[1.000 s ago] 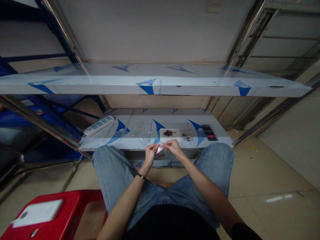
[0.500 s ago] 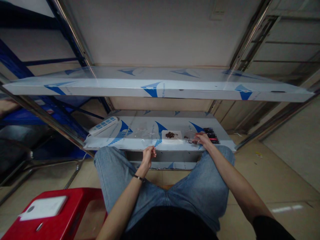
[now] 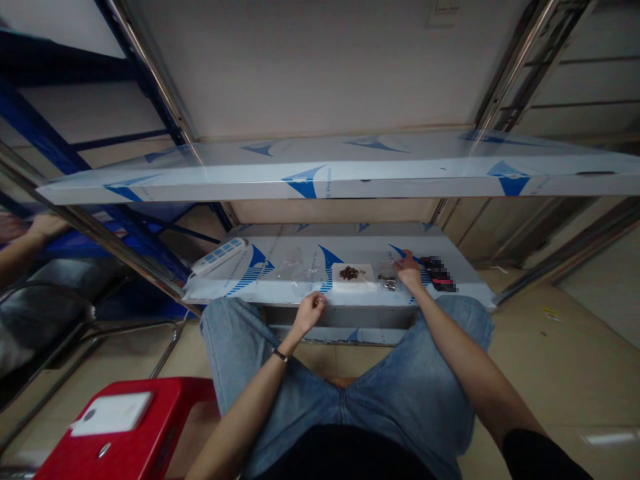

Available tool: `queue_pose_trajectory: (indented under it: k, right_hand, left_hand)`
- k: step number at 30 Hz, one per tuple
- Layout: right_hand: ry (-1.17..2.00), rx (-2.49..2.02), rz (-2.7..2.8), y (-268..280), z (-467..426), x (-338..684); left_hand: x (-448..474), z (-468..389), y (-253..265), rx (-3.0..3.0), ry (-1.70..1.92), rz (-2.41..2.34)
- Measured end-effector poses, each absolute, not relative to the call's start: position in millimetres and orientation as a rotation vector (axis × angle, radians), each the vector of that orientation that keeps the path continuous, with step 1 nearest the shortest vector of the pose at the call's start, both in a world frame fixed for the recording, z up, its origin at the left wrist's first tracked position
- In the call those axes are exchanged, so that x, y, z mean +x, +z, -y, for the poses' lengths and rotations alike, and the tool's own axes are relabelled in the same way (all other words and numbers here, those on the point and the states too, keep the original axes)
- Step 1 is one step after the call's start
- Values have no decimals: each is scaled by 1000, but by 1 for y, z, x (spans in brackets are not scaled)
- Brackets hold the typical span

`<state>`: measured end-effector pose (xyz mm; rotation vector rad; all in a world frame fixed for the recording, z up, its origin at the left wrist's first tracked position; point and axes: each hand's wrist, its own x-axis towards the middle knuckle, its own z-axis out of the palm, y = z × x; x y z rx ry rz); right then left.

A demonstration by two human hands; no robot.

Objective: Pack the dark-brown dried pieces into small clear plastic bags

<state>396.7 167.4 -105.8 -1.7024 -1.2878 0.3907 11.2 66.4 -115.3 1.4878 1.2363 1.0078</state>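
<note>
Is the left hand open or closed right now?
Closed. The left hand is curled into a loose fist at the front edge of the lower shelf; whether it holds anything cannot be told.

Counting items along the lower shelf

Showing one power strip at the left edge, one white tray holding one pile of brown bits mid-shelf, a few clear bags, two hands at the front edge.

One head-worn camera looks forward and down from above the seated person's lap, facing the low white film-covered steel shelf close ahead.
</note>
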Motion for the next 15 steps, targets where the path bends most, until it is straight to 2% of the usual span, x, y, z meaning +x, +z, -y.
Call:
queue_pose_trajectory:
  k: [3,5,9,15]
  right_hand:
    - [65,-1793,1325,-101,-161,394]
    - [13,-1759,1315,-98,-155,392]
    - [102,-1673,1319,-97,-140,387]
    - [331,-1649,1291,-105,-122,375]
  left_hand:
    - [-11,-86,-104,1734,973,-1371]
    - [-26,-103,-96,1904,906,-1444]
    - [-40,-137,-88,2176,675,-1511]
    - [-23,-153,-107,2561,282,-1587]
